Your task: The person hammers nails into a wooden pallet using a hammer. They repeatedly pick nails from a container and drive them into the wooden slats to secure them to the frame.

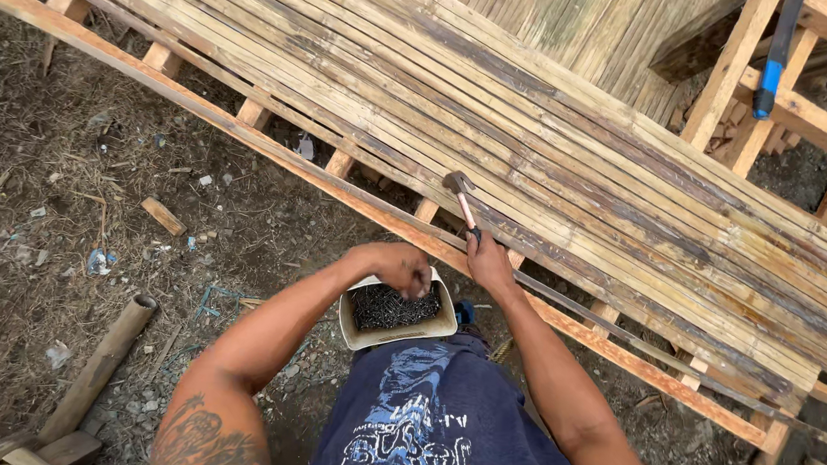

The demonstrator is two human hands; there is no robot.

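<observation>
So the left hand (403,267) is dipped into the white tub of nails (393,311), fingers curled down among them. Right hand (488,264), just right of the tub, grips a claw hammer (461,202) whose head rests on the bamboo slat panel (566,146) above the tub.

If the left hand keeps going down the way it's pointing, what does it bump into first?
The left hand points down into the white square tub on the person's lap, so it would most likely meet the heap of dark metal nails first. Its fingertips look already at the heap, though depth is hard to judge.
</observation>
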